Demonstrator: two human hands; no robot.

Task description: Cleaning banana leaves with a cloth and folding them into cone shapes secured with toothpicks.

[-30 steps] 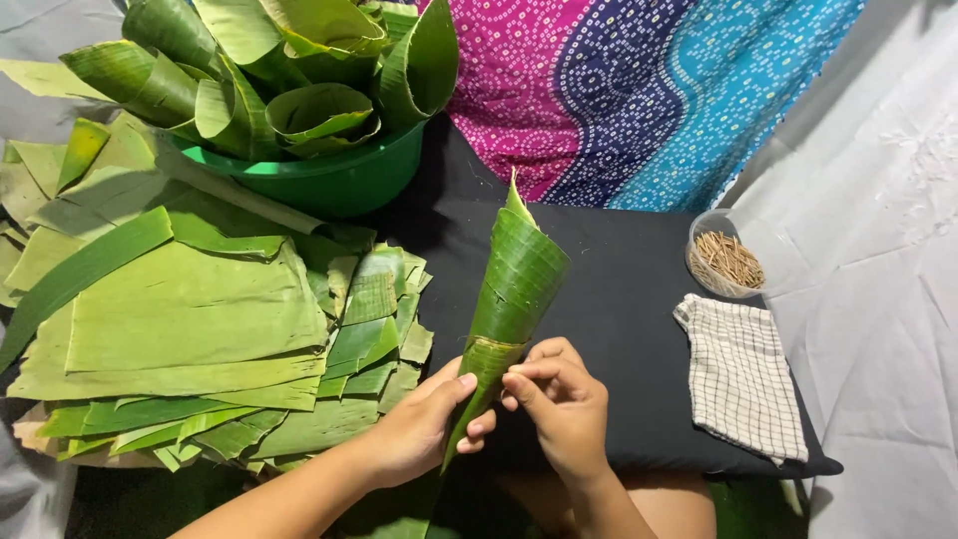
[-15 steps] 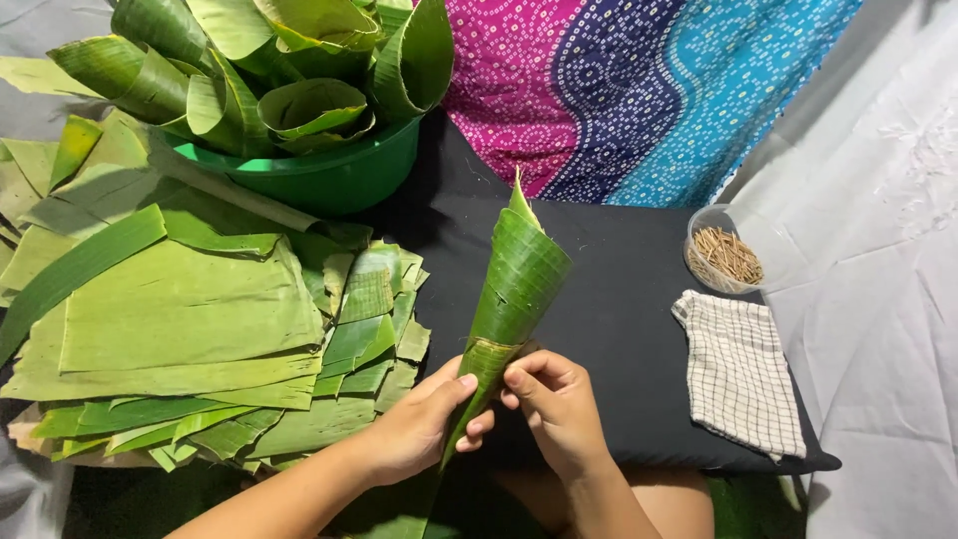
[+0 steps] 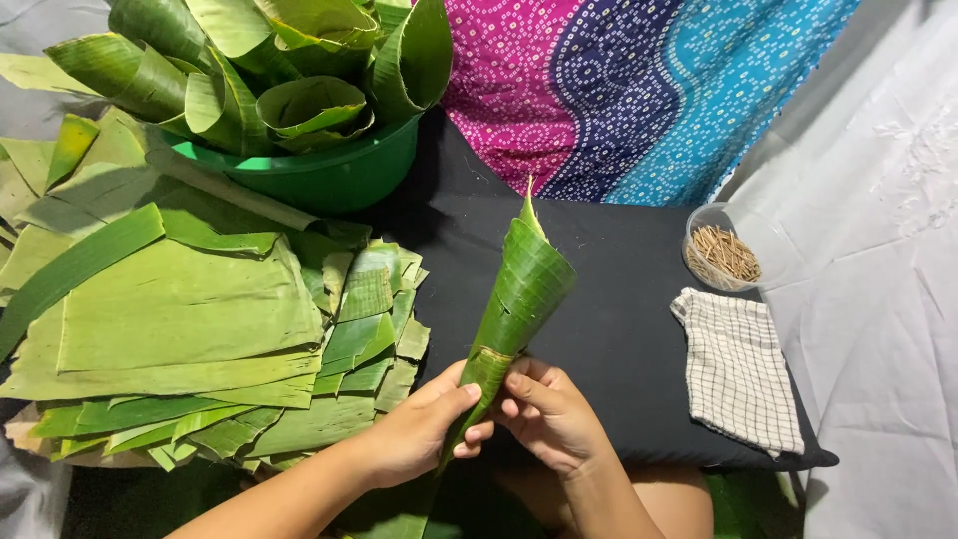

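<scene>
1. Over the black table, near its front edge, both hands hold one leaf cone.
2. Cone: green banana leaf rolled tight, narrow end down at the hands, wide mouth up and tilted right, one pointed tip sticking up at the top.
3. Left hand: grip pressed onto the cone's narrow end from the left, thumb on the front, fingers wrapped behind.
4. Right hand: grip pinching the same narrow end from the right, fingertips on the seam just below a small pale patch in the leaf.
5. The hands nearly touch, with the cone's stem between them. The leaf tail runs down past the hands toward the lap.
6. Left of the cone: leaf stack, flat cut pieces, big sheets on top, smaller squares fanned along the right edge, just beside the left hand.
7. Behind the stack: green basin filled with finished rolled cones, mouths facing up.
8. Right side of the table: clear bowl holding short thin sticks, well apart from the hands.
9. Checked cloth lies flat just in front of the bowl, at the table's right edge.
10. Patterned fabric, pink, navy and turquoise, hangs behind the table. White sheet on the right.
</scene>
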